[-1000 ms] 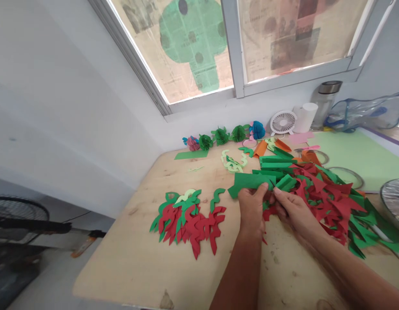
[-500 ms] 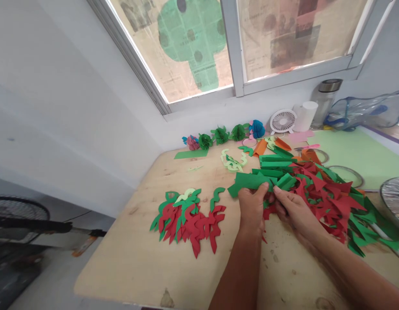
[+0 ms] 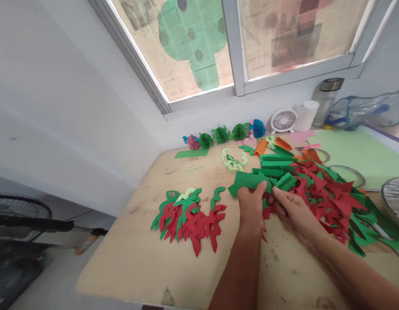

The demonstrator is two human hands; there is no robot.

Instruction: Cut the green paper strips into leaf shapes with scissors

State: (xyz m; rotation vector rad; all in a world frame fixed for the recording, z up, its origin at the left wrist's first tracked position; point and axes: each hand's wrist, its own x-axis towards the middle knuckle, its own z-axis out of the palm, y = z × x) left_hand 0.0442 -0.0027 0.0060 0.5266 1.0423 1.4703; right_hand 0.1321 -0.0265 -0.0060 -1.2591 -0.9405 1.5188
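Left hand [image 3: 251,201]: grip closed on near edge of green paper [image 3: 246,180], thumb uppermost. Right hand [image 3: 291,206] curls by the paper's right end; what it grips, cannot tell. Paper is over counter [image 3: 144,258], left of heaped red scraps [image 3: 344,200]. Likely light, bendable, easily creased; best pinched by an edge. Matte, angular.

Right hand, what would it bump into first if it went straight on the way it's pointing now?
Most likely the green paper held in the left hand, just ahead of the right hand. Depth is unclear there, so they may be touching.
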